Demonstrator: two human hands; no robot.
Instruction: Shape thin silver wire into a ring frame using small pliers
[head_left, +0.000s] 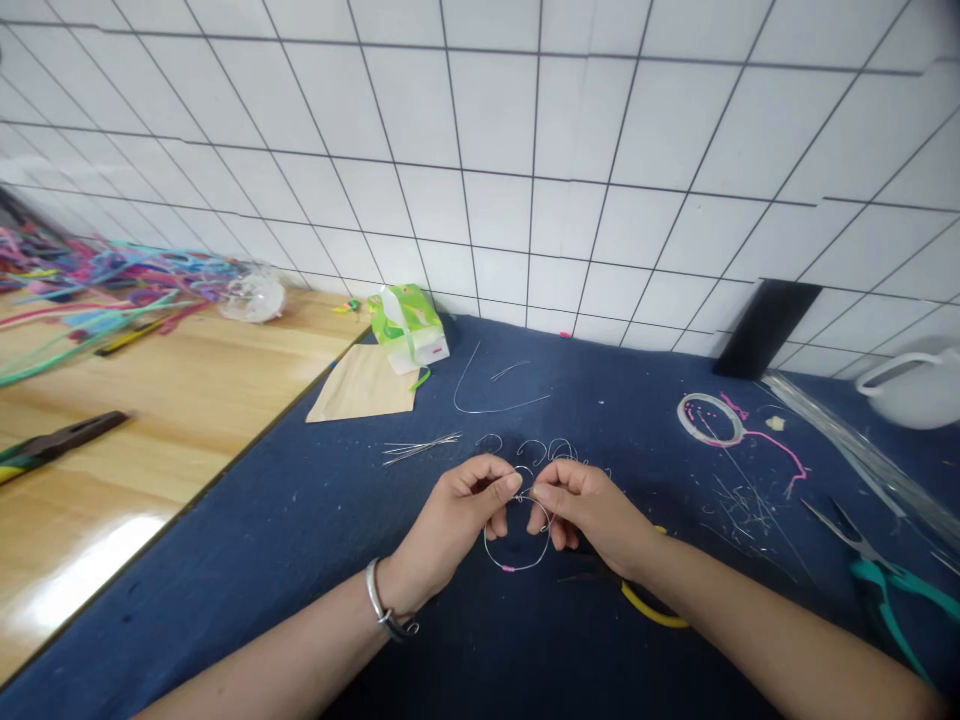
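Between my hands hangs a thin wire ring (491, 552) with a small pink wrapped patch at its bottom and a smaller loop on top. My left hand (472, 500) pinches it at the upper left with thumb and forefinger; a silver bangle circles that wrist. On the other side my right hand (581, 500) pinches the wire at the upper right. The exact joint between the fingertips is too small to make out. Just beyond my hands lie several bent wire curls (532, 446). Under my right forearm are pliers with yellow handles (652, 608), partly hidden.
Straight wires (421, 448) lie left of my hands, near a tan paper sheet (364, 385) and a green tissue pack (409, 325). To the right are a round white dish (684, 425), wire scraps (742, 510) and teal-handled pliers (885, 570). Dark-jawed pliers (67, 440) rest on the wooden table.
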